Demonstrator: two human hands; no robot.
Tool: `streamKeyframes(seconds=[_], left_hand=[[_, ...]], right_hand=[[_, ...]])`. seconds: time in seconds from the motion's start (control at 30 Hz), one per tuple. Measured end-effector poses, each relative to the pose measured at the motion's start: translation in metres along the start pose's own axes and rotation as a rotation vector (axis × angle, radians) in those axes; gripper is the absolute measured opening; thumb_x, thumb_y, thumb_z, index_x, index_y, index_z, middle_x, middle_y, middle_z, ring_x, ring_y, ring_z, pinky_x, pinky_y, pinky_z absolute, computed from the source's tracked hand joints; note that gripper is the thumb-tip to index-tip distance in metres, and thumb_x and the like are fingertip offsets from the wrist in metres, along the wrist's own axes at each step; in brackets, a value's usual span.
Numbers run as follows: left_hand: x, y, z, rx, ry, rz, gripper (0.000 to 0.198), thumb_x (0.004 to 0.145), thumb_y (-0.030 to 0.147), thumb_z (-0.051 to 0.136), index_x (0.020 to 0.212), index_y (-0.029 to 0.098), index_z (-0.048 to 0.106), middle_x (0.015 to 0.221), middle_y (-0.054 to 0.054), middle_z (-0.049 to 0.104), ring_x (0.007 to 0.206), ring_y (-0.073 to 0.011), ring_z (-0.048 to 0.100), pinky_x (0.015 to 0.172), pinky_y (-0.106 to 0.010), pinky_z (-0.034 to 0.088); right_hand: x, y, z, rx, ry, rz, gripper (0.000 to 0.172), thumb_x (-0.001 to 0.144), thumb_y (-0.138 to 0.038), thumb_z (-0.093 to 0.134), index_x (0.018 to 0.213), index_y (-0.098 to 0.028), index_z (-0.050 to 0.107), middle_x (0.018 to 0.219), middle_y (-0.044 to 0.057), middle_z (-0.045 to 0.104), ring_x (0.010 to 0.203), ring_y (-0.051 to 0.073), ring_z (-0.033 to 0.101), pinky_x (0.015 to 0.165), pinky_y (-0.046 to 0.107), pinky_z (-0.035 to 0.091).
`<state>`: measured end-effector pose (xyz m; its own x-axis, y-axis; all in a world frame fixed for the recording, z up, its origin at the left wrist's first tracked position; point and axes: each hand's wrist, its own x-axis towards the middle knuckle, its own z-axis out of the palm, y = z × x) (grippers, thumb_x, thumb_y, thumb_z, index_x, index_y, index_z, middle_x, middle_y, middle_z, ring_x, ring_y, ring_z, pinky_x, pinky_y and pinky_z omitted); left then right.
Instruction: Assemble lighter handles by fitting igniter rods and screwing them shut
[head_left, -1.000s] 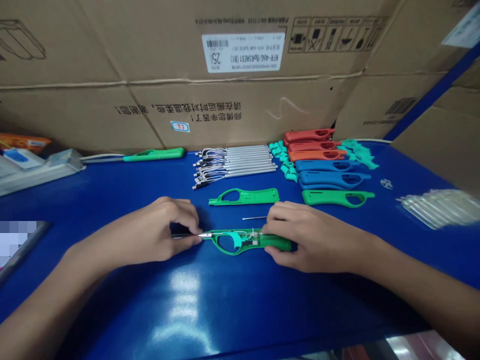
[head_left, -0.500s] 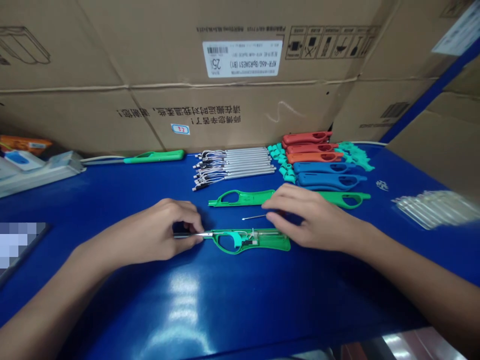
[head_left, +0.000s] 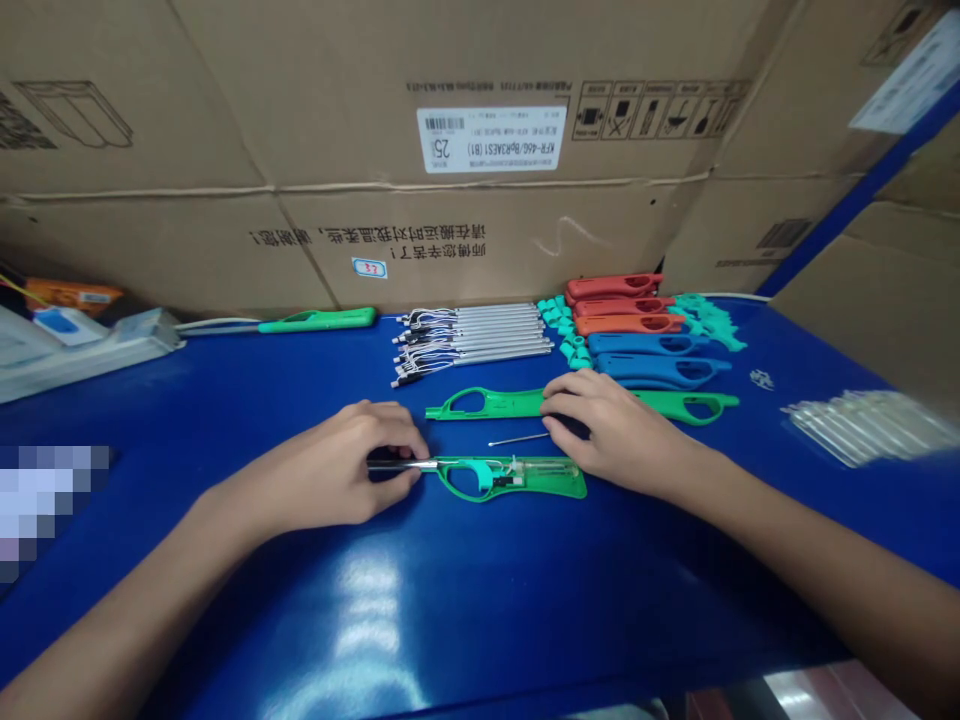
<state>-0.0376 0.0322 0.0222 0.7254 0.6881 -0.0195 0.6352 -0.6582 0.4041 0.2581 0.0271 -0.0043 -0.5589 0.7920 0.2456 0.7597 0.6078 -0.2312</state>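
My left hand (head_left: 375, 455) pinches the metal tube (head_left: 405, 465) of an opened utility lighter, close to where it enters the green half shell (head_left: 551, 488). Inside the shell sit a teal trigger (head_left: 484, 474), white wires, a small black block and a clear fuel tank (head_left: 551, 468). Above it, my right hand (head_left: 604, 425) curls its fingers around the dark handle of what looks like a screwdriver; its thin metal shaft (head_left: 519, 439) points left. Beyond it lies the matching pair of green shell pieces (head_left: 517, 403), partly hidden by my right hand.
Metal lighter tubes with wires (head_left: 495, 335) lie in a row at the back. Teal caps (head_left: 555, 315), red, orange and blue shells (head_left: 652, 372) and teal triggers (head_left: 709, 320) are beside them. Clear tanks (head_left: 870, 425) lie right; an assembled green lighter (head_left: 322, 319) and power strip (head_left: 142, 335) left.
My right hand has drawn slightly up from the opened lighter, showing more of the tool's shaft and the clear tank. My left hand keeps its pinch on the tube. The camera view has shifted slightly.
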Motion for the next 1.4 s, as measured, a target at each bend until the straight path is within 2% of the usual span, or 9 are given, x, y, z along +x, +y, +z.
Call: streamKeyframes(seconds=[0.3, 0.4, 0.6, 0.87, 0.97, 1.03, 1.13, 1.27, 1.4], left_hand=[[-0.001, -0.003, 0.006, -0.026, 0.052, 0.014, 0.015, 0.087, 0.024, 0.056, 0.089, 0.02, 0.07, 0.089, -0.004, 0.069, 0.081, -0.0174, 0.064, 0.075, -0.03, 0.049], [0.001, -0.004, 0.009, -0.01, 0.104, 0.004, 0.015, 0.088, 0.025, 0.055, 0.09, 0.019, 0.069, 0.089, -0.004, 0.069, 0.082, -0.018, 0.064, 0.076, -0.032, 0.05], [0.004, -0.005, 0.01, 0.014, 0.143, 0.016, 0.014, 0.087, 0.024, 0.055, 0.087, 0.019, 0.068, 0.088, -0.004, 0.069, 0.08, -0.0181, 0.064, 0.075, -0.033, 0.05], [0.002, -0.006, 0.007, 0.078, 0.144, 0.024, 0.018, 0.085, 0.031, 0.057, 0.092, 0.019, 0.069, 0.089, -0.004, 0.069, 0.081, -0.0203, 0.064, 0.077, -0.035, 0.049], [-0.001, -0.007, 0.007, 0.15, 0.237, -0.015, 0.026, 0.085, 0.042, 0.061, 0.096, 0.019, 0.067, 0.089, -0.004, 0.069, 0.082, -0.0221, 0.063, 0.074, -0.035, 0.048], [-0.002, -0.007, 0.008, 0.159, 0.339, -0.014, 0.031, 0.086, 0.044, 0.063, 0.103, 0.019, 0.064, 0.092, -0.004, 0.069, 0.084, -0.0218, 0.062, 0.075, -0.034, 0.048], [-0.002, -0.008, 0.011, 0.156, 0.458, 0.041, 0.035, 0.088, 0.039, 0.063, 0.116, 0.019, 0.059, 0.099, -0.005, 0.07, 0.087, -0.0205, 0.064, 0.084, -0.036, 0.049], [-0.003, -0.006, 0.014, 0.169, 0.542, 0.14, 0.029, 0.09, 0.029, 0.064, 0.116, 0.019, 0.06, 0.097, -0.005, 0.071, 0.085, -0.0197, 0.065, 0.088, -0.038, 0.05], [-0.004, -0.003, 0.012, 0.148, 0.603, 0.167, 0.029, 0.088, 0.023, 0.066, 0.115, 0.014, 0.062, 0.095, -0.008, 0.071, 0.084, -0.0208, 0.066, 0.086, -0.04, 0.051]], right_hand=[[0.0, -0.003, 0.007, 0.031, 0.078, 0.063, 0.018, 0.095, -0.016, 0.046, 0.086, -0.014, 0.062, 0.108, 0.016, 0.063, 0.103, 0.028, 0.06, 0.089, 0.044, 0.05], [0.001, -0.005, 0.004, 0.047, 0.094, 0.086, 0.017, 0.096, -0.016, 0.043, 0.088, -0.016, 0.057, 0.098, 0.013, 0.064, 0.094, 0.025, 0.061, 0.084, 0.041, 0.05], [0.001, -0.01, -0.004, 0.123, 0.143, 0.176, 0.012, 0.099, -0.021, 0.039, 0.092, -0.02, 0.048, 0.078, 0.004, 0.061, 0.07, 0.019, 0.06, 0.062, 0.031, 0.044], [-0.001, -0.013, -0.006, 0.362, 0.241, 0.173, 0.012, 0.1, -0.025, 0.039, 0.092, -0.021, 0.047, 0.074, 0.0, 0.054, 0.062, 0.014, 0.052, 0.058, 0.027, 0.04], [0.001, -0.013, -0.007, 0.525, 0.225, 0.248, 0.018, 0.1, -0.03, 0.041, 0.087, -0.021, 0.049, 0.068, -0.002, 0.048, 0.06, 0.013, 0.047, 0.054, 0.026, 0.039], [0.003, -0.013, -0.008, 0.655, 0.187, 0.299, 0.019, 0.098, -0.032, 0.042, 0.084, -0.021, 0.049, 0.067, -0.003, 0.047, 0.06, 0.013, 0.05, 0.054, 0.025, 0.043], [0.005, -0.013, -0.009, 0.79, 0.14, 0.367, 0.02, 0.097, -0.035, 0.045, 0.084, -0.021, 0.049, 0.067, -0.004, 0.048, 0.059, 0.013, 0.054, 0.054, 0.026, 0.049], [0.005, -0.013, -0.008, 0.822, 0.133, 0.405, 0.02, 0.095, -0.037, 0.048, 0.084, -0.021, 0.049, 0.066, -0.005, 0.046, 0.054, 0.011, 0.052, 0.049, 0.024, 0.05], [0.004, -0.013, -0.008, 0.842, 0.127, 0.417, 0.019, 0.094, -0.036, 0.049, 0.083, -0.021, 0.05, 0.066, -0.004, 0.046, 0.054, 0.011, 0.052, 0.048, 0.024, 0.051]])
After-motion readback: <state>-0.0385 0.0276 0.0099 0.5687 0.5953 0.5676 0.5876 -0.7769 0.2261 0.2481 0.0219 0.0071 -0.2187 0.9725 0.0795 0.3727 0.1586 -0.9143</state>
